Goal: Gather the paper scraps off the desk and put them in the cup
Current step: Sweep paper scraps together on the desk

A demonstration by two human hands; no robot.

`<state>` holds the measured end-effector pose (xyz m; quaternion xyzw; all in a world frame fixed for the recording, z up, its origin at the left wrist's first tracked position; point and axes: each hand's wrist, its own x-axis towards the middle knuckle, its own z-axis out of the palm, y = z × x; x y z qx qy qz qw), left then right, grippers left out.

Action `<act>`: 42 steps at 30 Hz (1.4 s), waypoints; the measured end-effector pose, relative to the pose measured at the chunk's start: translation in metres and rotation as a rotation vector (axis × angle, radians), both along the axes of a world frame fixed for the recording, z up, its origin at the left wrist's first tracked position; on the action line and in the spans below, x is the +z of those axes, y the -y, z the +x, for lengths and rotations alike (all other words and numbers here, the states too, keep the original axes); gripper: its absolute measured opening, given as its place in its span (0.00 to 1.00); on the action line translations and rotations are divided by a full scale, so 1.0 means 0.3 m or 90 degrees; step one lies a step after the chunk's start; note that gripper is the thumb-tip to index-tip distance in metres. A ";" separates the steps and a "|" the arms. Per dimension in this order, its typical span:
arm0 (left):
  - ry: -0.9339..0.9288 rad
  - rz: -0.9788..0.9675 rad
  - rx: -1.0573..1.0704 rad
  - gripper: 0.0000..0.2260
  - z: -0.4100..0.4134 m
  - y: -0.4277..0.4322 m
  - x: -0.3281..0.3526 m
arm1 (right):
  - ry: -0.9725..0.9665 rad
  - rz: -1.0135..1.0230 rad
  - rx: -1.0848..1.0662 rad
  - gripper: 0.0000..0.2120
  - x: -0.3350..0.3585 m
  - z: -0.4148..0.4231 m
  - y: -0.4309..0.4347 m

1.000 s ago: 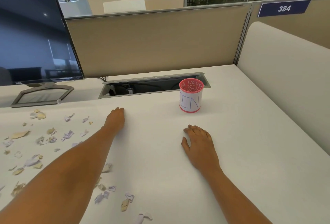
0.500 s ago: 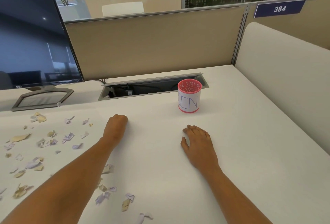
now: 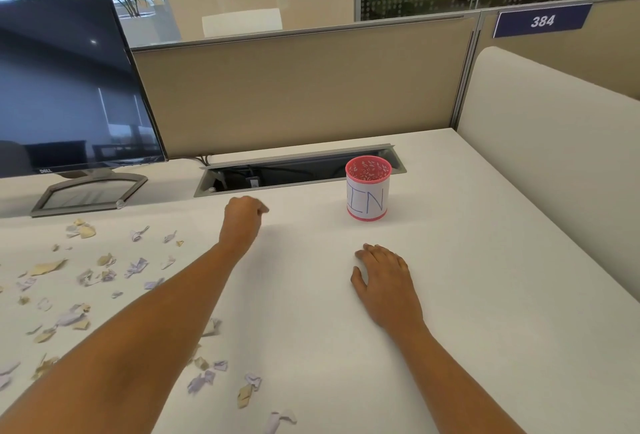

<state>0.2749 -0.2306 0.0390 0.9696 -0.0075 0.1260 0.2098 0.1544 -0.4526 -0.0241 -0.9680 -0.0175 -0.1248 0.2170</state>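
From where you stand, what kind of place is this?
Most likely an open-plan office cubicle: a Dell monitor stands on a white desk, beige partition panels enclose it, and a number sign reads 384.

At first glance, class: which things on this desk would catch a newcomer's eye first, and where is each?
A pink cup marked IN stands upright at the back of the desk, right of centre. Torn paper scraps litter the desk's left side, in front of a dark monitor. The left hand is stretched forward, fingers curled; the right hand lies flat before the cup.
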 end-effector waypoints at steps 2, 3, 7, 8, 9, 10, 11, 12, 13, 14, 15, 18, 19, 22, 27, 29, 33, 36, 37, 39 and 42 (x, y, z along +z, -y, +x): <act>0.035 -0.021 -0.029 0.10 0.025 0.063 0.053 | 0.006 0.004 -0.003 0.16 0.001 -0.001 -0.001; 0.053 -0.025 -0.047 0.11 0.037 0.096 0.080 | 0.010 0.009 -0.004 0.16 0.001 -0.001 -0.001; 0.078 -0.039 -0.125 0.13 0.074 0.245 0.173 | 0.003 0.005 0.003 0.16 -0.002 0.002 0.002; 0.085 -0.042 -0.147 0.13 0.080 0.283 0.193 | 0.003 0.003 0.005 0.16 -0.003 0.001 0.001; 0.091 -0.047 -0.168 0.13 0.089 0.324 0.211 | 0.006 0.006 0.005 0.16 -0.003 0.002 0.002; 0.093 -0.051 -0.185 0.13 0.094 0.363 0.228 | 0.009 0.007 0.004 0.16 -0.004 0.002 0.003; 0.094 -0.052 -0.201 0.12 0.096 0.396 0.244 | 0.012 0.003 0.005 0.16 -0.003 0.001 0.001; 0.093 -0.046 -0.220 0.12 0.099 0.429 0.254 | 0.012 -0.004 0.006 0.16 -0.003 0.000 0.001; 0.089 -0.035 -0.241 0.12 0.101 0.460 0.262 | 0.011 -0.008 0.006 0.16 -0.003 0.001 0.003; 0.082 -0.020 -0.259 0.12 0.102 0.486 0.265 | 0.013 -0.007 0.006 0.16 -0.003 0.002 0.003; 0.070 -0.007 -0.274 0.12 0.103 0.509 0.264 | 0.015 -0.004 0.004 0.16 -0.002 0.003 0.003; 0.015 0.038 -0.299 0.12 0.100 0.550 0.249 | 0.017 -0.004 0.002 0.16 -0.001 0.002 0.003; 0.000 0.052 -0.306 0.13 0.098 0.558 0.243 | 0.016 -0.005 0.002 0.16 -0.001 0.001 0.002; -0.024 0.069 -0.317 0.14 0.081 0.567 0.225 | 0.020 0.002 0.001 0.16 -0.001 -0.002 0.003; 0.000 0.026 -0.297 0.14 0.034 0.526 0.214 | 0.017 0.006 0.006 0.16 0.001 -0.002 0.002; 0.014 0.015 -0.287 0.14 0.008 0.476 0.200 | 0.018 0.006 0.009 0.16 0.001 -0.002 0.003; -0.007 -0.033 -0.198 0.15 -0.042 0.321 0.111 | 0.000 -0.018 0.009 0.16 0.001 0.000 0.006; -0.103 -0.020 -0.120 0.18 -0.072 0.199 0.014 | -0.006 -0.021 0.003 0.17 0.002 0.001 0.005; -0.135 0.000 -0.106 0.19 -0.079 0.163 -0.015 | -0.005 -0.021 0.001 0.17 0.002 0.001 0.004; -0.187 0.065 -0.092 0.22 -0.090 0.099 -0.066 | 0.001 -0.026 -0.003 0.16 0.001 -0.001 0.003; -0.241 0.152 -0.060 0.25 -0.104 0.017 -0.120 | -0.003 -0.026 -0.005 0.17 0.000 0.000 0.003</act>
